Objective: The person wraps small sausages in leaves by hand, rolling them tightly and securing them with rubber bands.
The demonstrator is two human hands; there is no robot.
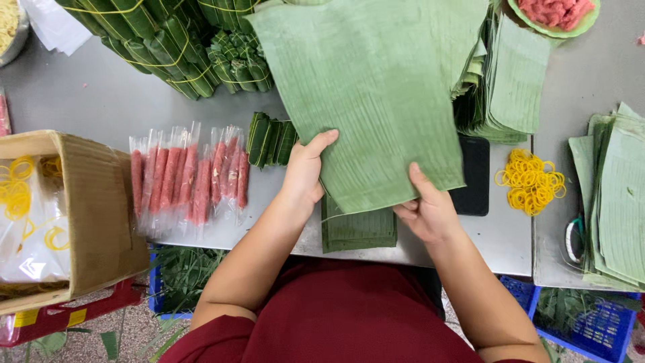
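While both hands (306,171) (426,212) grip a banana leaf (376,87), leaf stacks (510,81) crowd the steel table (87,101).

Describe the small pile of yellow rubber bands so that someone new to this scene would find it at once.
Start at the steel table and go to the right of the big leaf held by the left hand and the right hand. Just past the flat black slab lies the loose pile of rubber bands. Unlike the yellow bands in the cardboard box, these sit bare on the steel.
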